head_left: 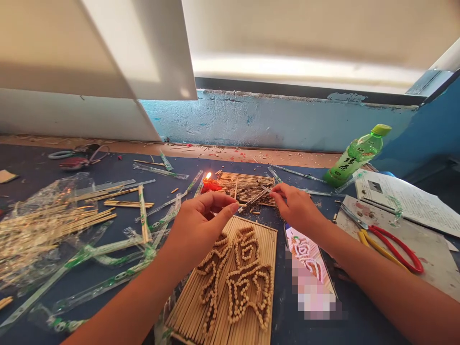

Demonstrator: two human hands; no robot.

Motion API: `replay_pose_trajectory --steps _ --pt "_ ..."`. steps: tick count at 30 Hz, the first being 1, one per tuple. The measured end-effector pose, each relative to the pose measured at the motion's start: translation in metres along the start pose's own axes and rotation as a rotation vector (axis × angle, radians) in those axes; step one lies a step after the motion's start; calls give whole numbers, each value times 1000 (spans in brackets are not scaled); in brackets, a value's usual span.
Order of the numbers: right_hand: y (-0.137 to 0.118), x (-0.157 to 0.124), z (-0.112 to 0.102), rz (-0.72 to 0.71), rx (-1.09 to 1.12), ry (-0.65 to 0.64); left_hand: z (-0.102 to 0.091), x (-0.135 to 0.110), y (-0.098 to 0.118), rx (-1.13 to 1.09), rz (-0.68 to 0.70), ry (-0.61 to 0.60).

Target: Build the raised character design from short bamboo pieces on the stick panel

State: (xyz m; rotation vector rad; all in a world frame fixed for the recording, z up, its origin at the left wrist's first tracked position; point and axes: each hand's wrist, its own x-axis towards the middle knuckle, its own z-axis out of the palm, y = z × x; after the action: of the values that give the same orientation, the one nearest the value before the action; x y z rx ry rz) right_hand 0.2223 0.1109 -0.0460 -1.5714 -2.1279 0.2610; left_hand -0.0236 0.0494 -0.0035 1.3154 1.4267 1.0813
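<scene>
My left hand (210, 215) is closed in a pinch above the far end of a wooden-stick panel (219, 287); what its fingertips hold, if anything, is too small to make out. Raised outlines of small round pale pieces (247, 292) stand on that panel. To the right, my right hand (296, 206) pinches the end of a slim light-coloured piece (266, 189), whose kind I cannot tell. Below it lies a thin pale strip (253, 201), over a second stick panel (247, 183) with dark scorched bits. Left of that panel burns a red candle (210, 183).
Loose sticks and plastic wrappers (115, 282) cover the left side. A phone (311, 268) showing a similar pattern lies under my right forearm. Further right are red-handled scissors (395, 244), an open book (406, 196) and a green tea bottle (355, 155). A blue wall (251, 117) closes the back.
</scene>
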Motion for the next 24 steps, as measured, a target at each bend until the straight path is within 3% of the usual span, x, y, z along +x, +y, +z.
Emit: replay_pose_trajectory --steps 11,16,21,24 --pt "4 0 0 -147 -94 17 3 -11 5 320 186 -56" --pt "-14 -7 -18 -197 68 10 6 -13 3 376 247 -81" --pt "-43 -22 -38 -295 382 -158 9 -16 2 313 268 -119" --pt "-50 -28 -38 -342 480 -171 12 -17 0 275 294 -133"
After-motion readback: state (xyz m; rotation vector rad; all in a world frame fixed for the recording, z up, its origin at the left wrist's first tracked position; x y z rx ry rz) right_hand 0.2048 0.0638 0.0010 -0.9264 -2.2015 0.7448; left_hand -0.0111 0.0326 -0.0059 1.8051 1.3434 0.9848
